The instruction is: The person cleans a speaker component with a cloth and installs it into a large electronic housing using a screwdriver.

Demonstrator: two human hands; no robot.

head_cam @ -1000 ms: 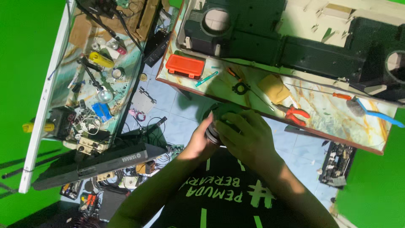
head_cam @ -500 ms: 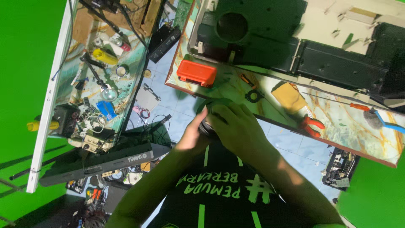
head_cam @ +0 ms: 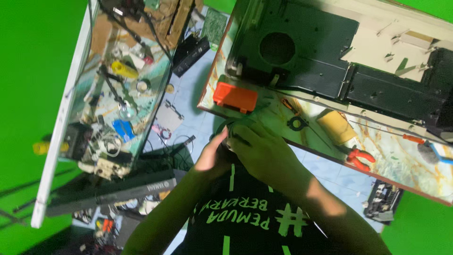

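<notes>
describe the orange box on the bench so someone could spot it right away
Start at the marble-patterned workbench carrying the big black chassis. At its near corner, just above the person's hands, lies the orange box: a flat, bright orange rectangle. The red-handled pliers nearby are slimmer and redder.

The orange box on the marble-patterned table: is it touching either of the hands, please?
Apart. The head view shows a strip of table between the orange box and the right hand; the left hand sits lower.

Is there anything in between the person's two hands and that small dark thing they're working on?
Nothing visible: the left hand and right hand already close around the small dark part, most of it hidden.
</notes>
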